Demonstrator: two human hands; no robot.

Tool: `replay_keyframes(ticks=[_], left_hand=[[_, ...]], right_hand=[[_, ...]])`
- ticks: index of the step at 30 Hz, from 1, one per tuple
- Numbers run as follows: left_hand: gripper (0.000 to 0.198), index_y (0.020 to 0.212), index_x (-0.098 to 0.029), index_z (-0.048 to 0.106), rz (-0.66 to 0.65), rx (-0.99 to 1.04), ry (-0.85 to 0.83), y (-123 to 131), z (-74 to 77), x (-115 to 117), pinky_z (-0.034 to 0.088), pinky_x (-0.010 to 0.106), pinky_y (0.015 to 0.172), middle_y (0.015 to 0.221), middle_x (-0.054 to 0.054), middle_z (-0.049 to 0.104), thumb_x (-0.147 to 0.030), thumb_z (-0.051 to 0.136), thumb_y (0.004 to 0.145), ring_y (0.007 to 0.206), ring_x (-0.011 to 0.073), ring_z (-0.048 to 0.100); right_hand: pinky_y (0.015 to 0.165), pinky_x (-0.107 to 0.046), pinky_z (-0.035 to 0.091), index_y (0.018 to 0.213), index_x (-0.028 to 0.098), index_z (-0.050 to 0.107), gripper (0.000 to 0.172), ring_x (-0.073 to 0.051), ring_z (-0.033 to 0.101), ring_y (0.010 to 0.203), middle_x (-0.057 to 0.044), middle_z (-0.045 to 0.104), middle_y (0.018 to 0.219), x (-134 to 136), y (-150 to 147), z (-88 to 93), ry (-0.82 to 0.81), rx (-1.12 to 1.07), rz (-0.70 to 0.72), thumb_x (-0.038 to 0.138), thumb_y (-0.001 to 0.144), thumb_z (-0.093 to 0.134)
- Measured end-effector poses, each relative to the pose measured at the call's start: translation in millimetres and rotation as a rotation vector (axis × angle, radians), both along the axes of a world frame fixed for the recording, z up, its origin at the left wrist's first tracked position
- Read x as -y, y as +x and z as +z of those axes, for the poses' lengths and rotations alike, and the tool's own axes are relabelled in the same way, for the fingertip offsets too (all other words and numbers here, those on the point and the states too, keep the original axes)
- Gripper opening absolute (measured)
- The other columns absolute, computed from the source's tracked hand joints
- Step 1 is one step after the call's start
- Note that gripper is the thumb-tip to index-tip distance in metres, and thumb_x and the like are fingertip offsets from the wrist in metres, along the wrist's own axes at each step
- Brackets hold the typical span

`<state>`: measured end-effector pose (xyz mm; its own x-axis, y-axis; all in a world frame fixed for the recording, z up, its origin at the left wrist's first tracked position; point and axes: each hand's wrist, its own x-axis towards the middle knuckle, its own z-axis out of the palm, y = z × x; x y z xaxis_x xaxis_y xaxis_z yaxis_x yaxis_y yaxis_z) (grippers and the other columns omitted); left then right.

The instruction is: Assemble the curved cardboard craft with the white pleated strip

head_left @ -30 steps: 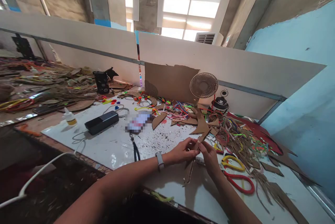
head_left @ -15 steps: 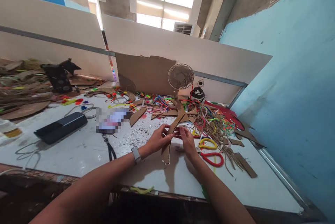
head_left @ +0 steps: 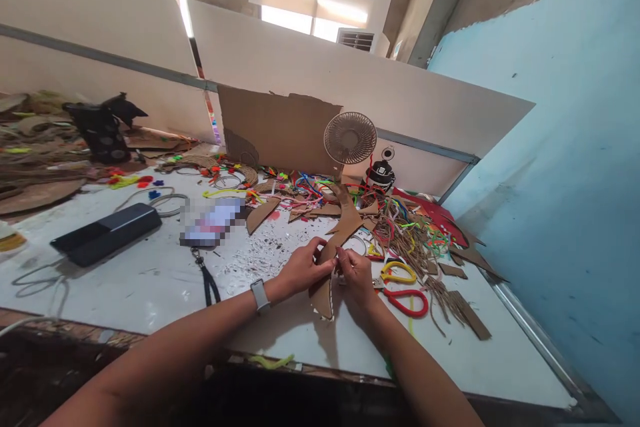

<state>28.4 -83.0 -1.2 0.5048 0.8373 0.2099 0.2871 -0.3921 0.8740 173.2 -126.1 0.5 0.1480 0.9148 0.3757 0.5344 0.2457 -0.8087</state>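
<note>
A long curved strip of cut cardboard (head_left: 345, 224) is held up over the near middle of the table. My left hand (head_left: 303, 267) is closed on it, thumb on the near face and fingers behind. At its right edge my right hand (head_left: 356, 272) is closed in a pinch; whether the fingertips grip only the edge or something small there, I cannot make out. A white line runs along the strip's lower right edge. Just right of my right hand lie scissors with one red handle (head_left: 407, 302) and one yellow handle (head_left: 399, 272).
Behind the hands stand a small fan (head_left: 350, 138) and a propped cardboard sheet (head_left: 280, 130). Twine strands (head_left: 407, 240), pipe cleaners and cardboard scraps crowd the back right. On the left lie a phone (head_left: 214, 222) with a strap and a black oblong device (head_left: 107, 234).
The cardboard strip has turned so more of its broad face shows. My right hand has curled more tightly against its edge. The camera view has shifted slightly.
</note>
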Motion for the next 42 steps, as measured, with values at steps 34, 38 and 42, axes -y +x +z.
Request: replay_keyframes(ticks=[34, 38, 42], left_hand=[[0.049, 0.114, -0.018, 0.04, 0.199, -0.376, 0.425, -7.3, 1.2, -11.9, 0.046, 0.03, 0.068, 0.1, 0.009, 0.061, -0.049, 0.046, 0.077, 0.085, 0.0233, 0.062], [0.05, 0.116, -0.018, 0.038, 0.194, -0.376, 0.43, -7.7, 3.0, -10.9, 0.045, 0.03, 0.066, 0.099, 0.008, 0.061, -0.048, 0.046, 0.077, 0.084, 0.0232, 0.062], [0.048, 0.115, -0.019, 0.038, 0.189, -0.349, 0.404, -7.8, 3.8, -9.7, 0.044, 0.029, 0.064, 0.092, 0.006, 0.062, -0.049, 0.045, 0.078, 0.081, 0.0224, 0.062]], right_hand=[[0.071, -0.028, 0.046, 0.088, 0.017, 0.062, 0.022, -0.018, 0.059, 0.078, -0.005, 0.065, 0.083, -4.6, 4.2, -6.4, 0.018, -0.045, 0.074, 0.034, 0.084, 0.047], [0.071, -0.027, 0.046, 0.087, 0.017, 0.062, 0.022, -0.017, 0.06, 0.075, -0.004, 0.065, 0.081, -3.4, 3.5, -5.3, 0.024, -0.016, 0.074, 0.033, 0.085, 0.047], [0.07, -0.028, 0.046, 0.088, 0.017, 0.063, 0.022, -0.017, 0.059, 0.075, -0.005, 0.066, 0.082, -3.5, 4.1, -5.2, 0.036, 0.018, 0.059, 0.033, 0.084, 0.047]])
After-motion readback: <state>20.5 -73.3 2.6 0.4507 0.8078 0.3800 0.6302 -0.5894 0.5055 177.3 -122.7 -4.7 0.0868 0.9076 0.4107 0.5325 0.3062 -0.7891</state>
